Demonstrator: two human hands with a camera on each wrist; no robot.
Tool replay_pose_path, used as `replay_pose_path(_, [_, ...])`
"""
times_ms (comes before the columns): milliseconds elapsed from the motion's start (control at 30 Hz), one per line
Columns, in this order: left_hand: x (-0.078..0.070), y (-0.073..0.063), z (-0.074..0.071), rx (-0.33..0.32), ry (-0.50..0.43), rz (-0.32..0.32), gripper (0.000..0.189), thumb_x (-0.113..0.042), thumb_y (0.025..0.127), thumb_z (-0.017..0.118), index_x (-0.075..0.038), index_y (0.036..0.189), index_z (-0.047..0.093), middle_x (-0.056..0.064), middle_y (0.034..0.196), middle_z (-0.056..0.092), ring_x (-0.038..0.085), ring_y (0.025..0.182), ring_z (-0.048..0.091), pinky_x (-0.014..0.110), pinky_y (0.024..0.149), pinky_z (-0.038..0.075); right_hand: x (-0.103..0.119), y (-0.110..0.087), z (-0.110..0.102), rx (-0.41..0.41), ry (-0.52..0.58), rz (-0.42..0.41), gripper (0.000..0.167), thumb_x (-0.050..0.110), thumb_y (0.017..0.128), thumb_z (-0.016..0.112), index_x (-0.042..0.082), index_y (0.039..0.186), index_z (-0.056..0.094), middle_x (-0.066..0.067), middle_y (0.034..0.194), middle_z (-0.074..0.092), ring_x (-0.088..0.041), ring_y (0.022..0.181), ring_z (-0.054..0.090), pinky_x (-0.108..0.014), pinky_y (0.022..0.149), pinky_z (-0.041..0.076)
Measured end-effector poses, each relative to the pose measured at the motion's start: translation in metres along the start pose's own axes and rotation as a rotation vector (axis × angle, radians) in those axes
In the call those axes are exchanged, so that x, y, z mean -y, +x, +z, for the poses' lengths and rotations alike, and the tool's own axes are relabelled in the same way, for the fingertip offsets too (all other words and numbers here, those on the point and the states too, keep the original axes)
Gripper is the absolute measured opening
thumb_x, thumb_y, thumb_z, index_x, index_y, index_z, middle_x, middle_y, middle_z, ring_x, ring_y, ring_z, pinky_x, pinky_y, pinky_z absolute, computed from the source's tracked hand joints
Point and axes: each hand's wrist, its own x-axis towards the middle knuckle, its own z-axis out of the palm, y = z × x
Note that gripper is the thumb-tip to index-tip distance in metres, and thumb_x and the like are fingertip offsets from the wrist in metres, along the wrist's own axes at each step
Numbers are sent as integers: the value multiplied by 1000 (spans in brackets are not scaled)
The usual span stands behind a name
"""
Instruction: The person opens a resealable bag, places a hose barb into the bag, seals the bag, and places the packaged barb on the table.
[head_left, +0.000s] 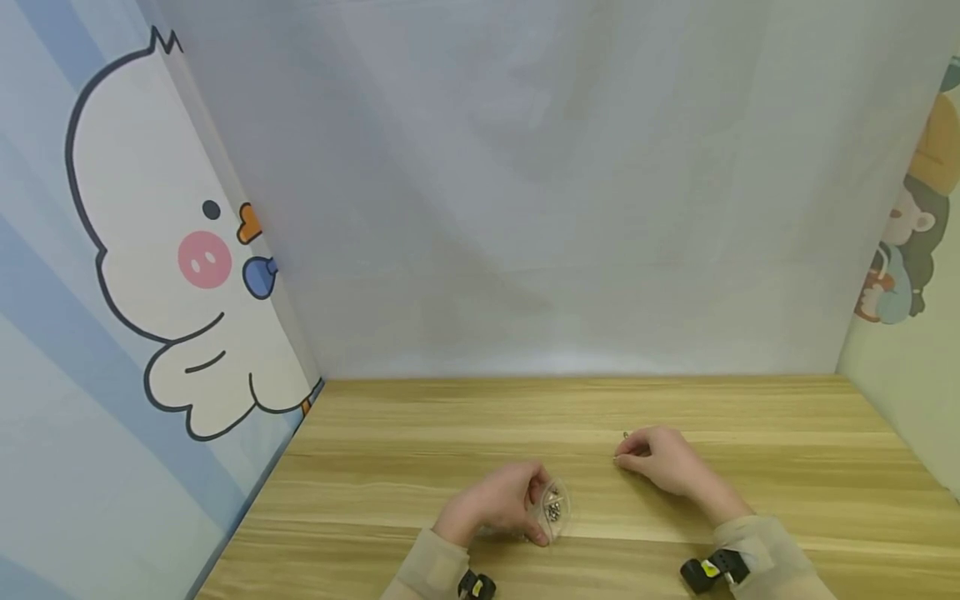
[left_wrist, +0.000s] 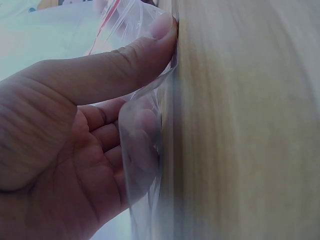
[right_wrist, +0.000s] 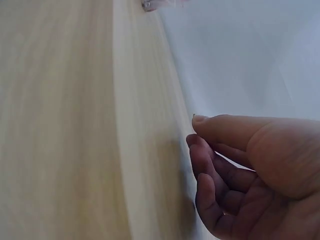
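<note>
On the left, my left hand (head_left: 504,500) grips a clear plastic zip bag (head_left: 564,490) by its near side. Several small shiny metal pieces (head_left: 553,510) lie inside the bag; their exact kind is too small to tell. In the left wrist view, my thumb (left_wrist: 125,67) presses on the clear film (left_wrist: 137,145), and a red zip line shows above. My right hand (head_left: 663,461) is low over the table to the right, thumb and forefinger pinching a tiny pale piece (head_left: 616,458). Just beyond those fingers is a small dark metal bit (head_left: 626,434).
Both hands work over a wood-grain table (head_left: 420,417). A pale grey curtain (head_left: 562,208) hangs along its back edge. Printed cartoon panels stand at the left (head_left: 150,250) and right (head_left: 907,275). Each wrist wears a band with a small black camera (head_left: 701,575).
</note>
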Motion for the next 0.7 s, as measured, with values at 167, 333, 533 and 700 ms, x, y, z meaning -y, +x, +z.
replay_pose_path(167, [-1,0,-1,0,4,0,61,-10,68,103,-11,111,61,-7,88,55,3,71,48,21,66,46,9,-1,2,39,37,-30,8,18,97,80,10,98,80,4,94,74,-14,87,67,-33,77,55])
replay_pose_path(333, [-2,0,-1,-5,1,-1,61,-9,67,104,-11,112,62,-6,88,56,4,72,48,21,67,46,18,-3,7,85,92,-54,7,16,97,79,9,99,80,5,90,74,-9,80,65,-28,73,54])
replay_pose_path(533, [-3,0,-1,-16,-8,1,62,-7,65,104,-10,112,63,-7,88,56,3,73,49,21,68,47,30,-6,11,112,121,-79,6,14,96,79,9,99,81,5,89,75,-8,79,66,-27,72,55])
replay_pose_path(700, [-2,0,-1,-10,-10,4,62,-8,66,104,-11,113,63,-6,89,57,3,73,49,21,68,47,39,-8,15,138,111,-117,5,15,95,80,11,97,81,8,90,76,-6,80,66,-27,73,55])
